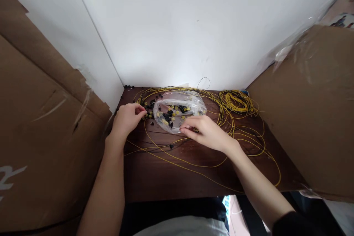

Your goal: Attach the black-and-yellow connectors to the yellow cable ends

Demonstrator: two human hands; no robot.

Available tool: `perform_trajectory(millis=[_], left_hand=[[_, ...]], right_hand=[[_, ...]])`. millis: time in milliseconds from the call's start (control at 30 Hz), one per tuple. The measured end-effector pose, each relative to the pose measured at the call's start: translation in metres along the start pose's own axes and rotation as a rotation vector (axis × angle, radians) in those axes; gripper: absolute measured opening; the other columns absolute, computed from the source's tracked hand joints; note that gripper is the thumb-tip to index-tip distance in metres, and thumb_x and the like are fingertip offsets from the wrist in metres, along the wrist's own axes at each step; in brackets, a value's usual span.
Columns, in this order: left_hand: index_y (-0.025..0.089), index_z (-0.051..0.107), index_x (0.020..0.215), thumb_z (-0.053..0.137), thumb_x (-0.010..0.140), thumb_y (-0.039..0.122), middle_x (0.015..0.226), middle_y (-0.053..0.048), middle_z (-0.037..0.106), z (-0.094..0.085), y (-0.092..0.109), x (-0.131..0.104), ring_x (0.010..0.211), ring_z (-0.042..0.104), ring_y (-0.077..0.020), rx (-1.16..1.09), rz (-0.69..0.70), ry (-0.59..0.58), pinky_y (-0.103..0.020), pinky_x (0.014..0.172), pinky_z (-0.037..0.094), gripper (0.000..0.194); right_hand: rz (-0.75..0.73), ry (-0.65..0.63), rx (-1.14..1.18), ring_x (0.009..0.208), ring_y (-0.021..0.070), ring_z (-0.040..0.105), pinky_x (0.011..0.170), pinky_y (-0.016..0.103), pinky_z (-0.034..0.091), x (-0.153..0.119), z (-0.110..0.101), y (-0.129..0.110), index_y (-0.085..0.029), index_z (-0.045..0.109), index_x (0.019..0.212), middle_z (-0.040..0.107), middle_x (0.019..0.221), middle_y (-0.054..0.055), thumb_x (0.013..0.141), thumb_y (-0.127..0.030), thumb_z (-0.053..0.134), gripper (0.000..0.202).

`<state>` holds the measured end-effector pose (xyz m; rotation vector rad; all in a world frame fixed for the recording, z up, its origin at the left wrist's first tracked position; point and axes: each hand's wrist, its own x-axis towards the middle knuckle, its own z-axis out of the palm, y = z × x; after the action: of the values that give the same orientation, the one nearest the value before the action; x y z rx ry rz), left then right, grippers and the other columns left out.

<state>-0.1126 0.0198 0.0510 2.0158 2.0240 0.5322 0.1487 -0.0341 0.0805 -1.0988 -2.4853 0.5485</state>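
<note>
A clear plastic bag (200, 108) lies open on the dark brown table, with small black and yellow connectors (166, 120) inside it. My left hand (127, 118) is pinched closed at the bag's left, beside a loose pile of black and yellow connectors (149, 112). What sits between those fingertips is too small to make out. On the other side, my right hand (206, 131) has its fingers curled together by the front right rim of the bag. Whether they grip the rim or a small part cannot be seen.
Yellow and black wires (190, 169) loop across the table (166, 184). A coiled yellow bundle (235, 102) lies at the back right. Cardboard sheets (309, 107) stand at both sides, and a white wall (179, 37) closes off the back. One black piece (171, 146) rests in front.
</note>
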Motion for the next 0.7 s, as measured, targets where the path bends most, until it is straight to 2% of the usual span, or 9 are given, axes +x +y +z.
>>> perform_trajectory(millis=[133,300,433,700], left_hand=[[0.022,0.069,0.074,0.060,0.069,0.041,0.075,-0.004,0.070,0.000,-0.001,-0.001,0.070,0.062,-0.0203,0.039,-0.032,-0.097,-0.026,0.061,0.044,0.022],[0.022,0.068,0.074,0.065,0.065,0.036,0.079,-0.003,0.071,0.000,0.000,-0.001,0.073,0.063,-0.0204,0.066,-0.025,-0.103,-0.027,0.063,0.045,0.017],[0.022,0.068,0.075,0.064,0.066,0.031,0.082,-0.004,0.070,0.001,0.006,-0.003,0.078,0.064,-0.0218,0.132,-0.015,-0.105,-0.028,0.067,0.046,0.013],[0.023,0.067,0.085,0.058,0.071,0.028,0.088,-0.005,0.070,0.004,0.022,-0.010,0.084,0.063,-0.0250,0.256,-0.028,-0.101,-0.028,0.063,0.044,0.017]], right_hand=[[-0.036,0.017,-0.025,0.066,0.0115,0.053,0.064,0.024,0.036,0.015,0.020,0.013,-0.017,0.062,0.083,0.060,0.072,0.002,0.089,-0.022,0.044,0.019],[-0.041,0.001,-0.101,0.066,0.0124,0.053,0.064,0.024,0.035,0.012,0.040,0.024,-0.017,0.062,0.081,0.061,0.071,0.003,0.088,-0.022,0.046,0.018],[-0.058,0.014,-0.081,0.068,0.0129,0.055,0.066,0.024,0.036,0.009,0.045,0.029,-0.017,0.063,0.084,0.062,0.074,0.003,0.089,-0.022,0.046,0.018],[-0.103,0.052,-0.063,0.069,0.0135,0.055,0.066,0.023,0.037,0.009,0.049,0.035,-0.016,0.062,0.083,0.061,0.074,0.003,0.089,-0.022,0.047,0.017]])
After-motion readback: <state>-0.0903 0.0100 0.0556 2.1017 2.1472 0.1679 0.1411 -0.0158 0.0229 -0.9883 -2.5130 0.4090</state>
